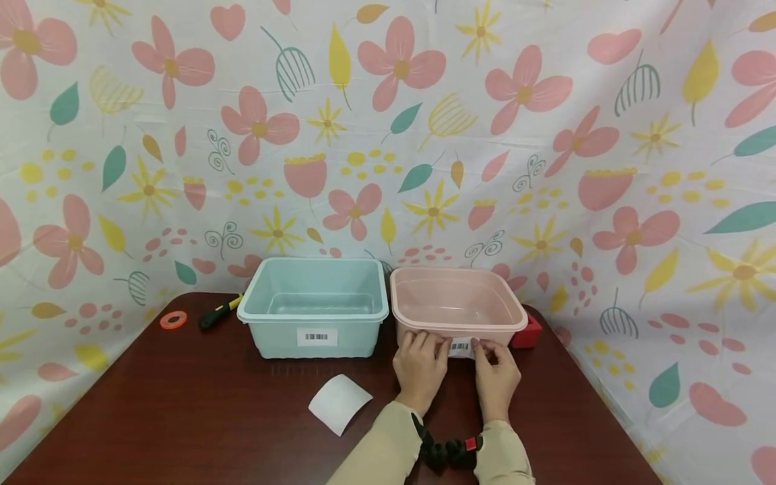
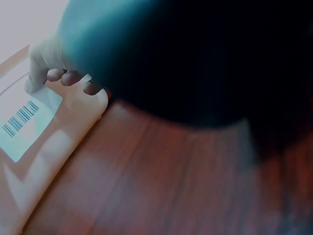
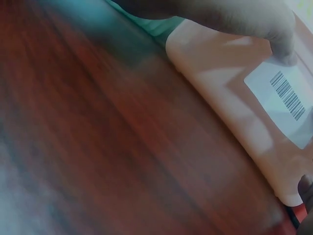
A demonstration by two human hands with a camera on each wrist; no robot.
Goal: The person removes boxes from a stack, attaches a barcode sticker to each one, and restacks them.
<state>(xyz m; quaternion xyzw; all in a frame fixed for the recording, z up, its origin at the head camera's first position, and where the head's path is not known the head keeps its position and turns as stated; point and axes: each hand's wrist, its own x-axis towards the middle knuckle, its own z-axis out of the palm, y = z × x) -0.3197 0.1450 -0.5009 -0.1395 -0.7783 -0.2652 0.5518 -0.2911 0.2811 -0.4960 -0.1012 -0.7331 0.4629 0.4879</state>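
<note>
A white barcode label (image 1: 459, 347) is held against the front wall of the pink plastic bin (image 1: 462, 329). My left hand (image 1: 420, 367) pinches its left end, the thumb at the label's edge and the fingers bent up by the bin's rim. At the other end, my right hand (image 1: 497, 380) pinches the label between thumb and finger. The left wrist view shows the right hand (image 2: 49, 56) on a top corner of the label (image 2: 29, 122). In the right wrist view the left hand (image 3: 234, 17) grips the opposite corner, and the lower edge casts a shadow on the bin.
A light blue bin (image 1: 273, 340) with its own barcode label (image 1: 317, 337) stands to the left. A white sheet (image 1: 339, 403) lies curled in front. Orange tape (image 1: 174, 320) and a dark-handled tool (image 1: 215, 315) lie far left. Behind the pink bin's right side sits a red object (image 1: 526, 335).
</note>
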